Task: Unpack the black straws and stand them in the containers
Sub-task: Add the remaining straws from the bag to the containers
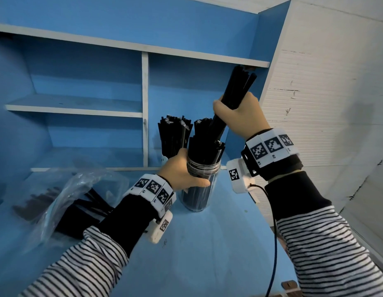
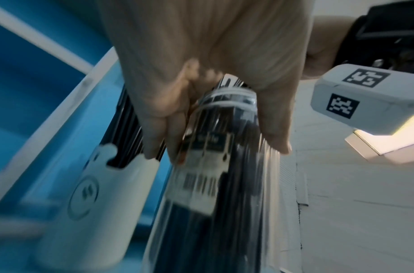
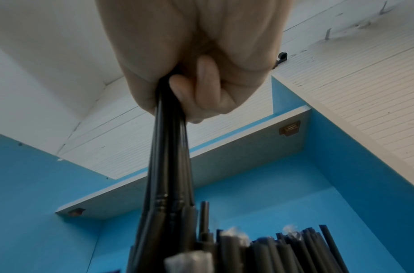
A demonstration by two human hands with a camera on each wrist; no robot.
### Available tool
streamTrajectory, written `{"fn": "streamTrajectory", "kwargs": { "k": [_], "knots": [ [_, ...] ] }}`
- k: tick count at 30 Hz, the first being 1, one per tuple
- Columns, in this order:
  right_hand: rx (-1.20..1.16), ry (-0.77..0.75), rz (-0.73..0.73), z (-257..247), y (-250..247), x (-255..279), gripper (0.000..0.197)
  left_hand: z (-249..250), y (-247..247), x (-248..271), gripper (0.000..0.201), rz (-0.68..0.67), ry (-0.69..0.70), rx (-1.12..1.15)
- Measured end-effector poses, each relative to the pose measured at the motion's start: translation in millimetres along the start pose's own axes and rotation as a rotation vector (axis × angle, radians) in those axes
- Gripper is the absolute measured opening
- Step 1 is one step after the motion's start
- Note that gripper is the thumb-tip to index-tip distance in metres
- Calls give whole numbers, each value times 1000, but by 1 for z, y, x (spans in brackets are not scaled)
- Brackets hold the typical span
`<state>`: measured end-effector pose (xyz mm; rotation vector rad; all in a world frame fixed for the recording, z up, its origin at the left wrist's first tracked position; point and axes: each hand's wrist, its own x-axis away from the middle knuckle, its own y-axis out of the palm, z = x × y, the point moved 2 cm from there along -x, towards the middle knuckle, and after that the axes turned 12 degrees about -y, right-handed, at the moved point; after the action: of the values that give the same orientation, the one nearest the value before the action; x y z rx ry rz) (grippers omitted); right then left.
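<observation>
Two hands at work around one clear jar (image 1: 200, 189), landmark for all else. Left hand (image 1: 182, 172) wrapped round the jar just below its threaded rim, thumb on the near side, fingers (image 2: 154, 136) curled round the far side against the glass. Jar upright on the blue desk (image 1: 186, 243), packed with black straws (image 1: 205, 151), a barcode label (image 2: 201, 186) on its wall.

Right hand (image 1: 240, 116) closed in a fist round a bundle of black straws (image 1: 240, 86), above and right of the jar. Bundle tilted, lower ends down among the straws already in the jar mouth, upper ends close under the white edge of the upper shelf (image 1: 207, 57), just beside the blue side panel (image 1: 269, 39). Little room left inside the jar mouth.

Behind the jar, more black straws (image 1: 175, 133) standing in a white holder (image 2: 93, 203), just beside the jar, near the white divider (image 1: 145, 108). Some tips there still capped in clear wrap (image 3: 233, 232).

Left of the jar, well apart, a crumpled clear plastic bag (image 1: 64, 196) lying on the desk with dark straw packs (image 1: 83, 213) beside and under it. Bare desk in front of the jar, toward the near edge. Right of the jar, desk edge close by, a white ribbed wall (image 1: 314, 93) beyond it.
</observation>
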<state>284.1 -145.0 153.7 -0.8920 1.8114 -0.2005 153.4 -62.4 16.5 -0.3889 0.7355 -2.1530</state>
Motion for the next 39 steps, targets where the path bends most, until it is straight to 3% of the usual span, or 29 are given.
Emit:
{"fn": "streamTrajectory", "kwargs": {
  "k": [5, 9, 11, 14, 16, 20, 22, 26, 28, 30, 33, 36, 39],
  "knots": [
    [23, -5, -144, 0, 22, 5, 36, 9, -2, 0, 96, -17, -8, -135],
    [11, 80, -229, 15, 45, 20, 44, 2, 0, 1, 94, 12, -8, -65],
    [99, 46, -226, 22, 54, 29, 46, -2, 1, 1, 92, 24, -8, -19],
    [248, 136, -281, 30, 61, 38, 59, -4, 3, 1, 93, 17, 1, 25],
    [174, 123, -220, 29, 58, 37, 73, -4, 3, 1, 96, 17, 5, 33],
    [-238, -4, 28, 14, 42, 32, 84, -7, 4, 2, 94, 32, -13, 64],
    [-260, -97, 50, 4, 36, 33, 75, -9, 6, 2, 94, 38, -20, 85],
    [-59, -77, -98, 10, 48, 38, 26, -12, 6, 0, 95, 23, -36, 119],
    [-43, -37, -152, 21, 53, 42, 32, -13, 7, -1, 99, 6, -37, 141],
    [-86, -8, -189, 24, 53, 46, 51, -13, 7, -1, 104, -8, -34, 151],
    [-302, -9, -61, 18, 42, 49, 73, -13, 7, -1, 101, 4, -31, 137],
    [-374, -117, 96, 10, 36, 50, 62, -13, 8, -1, 98, 21, -27, 134],
    [-192, -155, 8, 8, 42, 51, 39, -15, 9, -2, 96, 20, -36, 145]
  ]
}}
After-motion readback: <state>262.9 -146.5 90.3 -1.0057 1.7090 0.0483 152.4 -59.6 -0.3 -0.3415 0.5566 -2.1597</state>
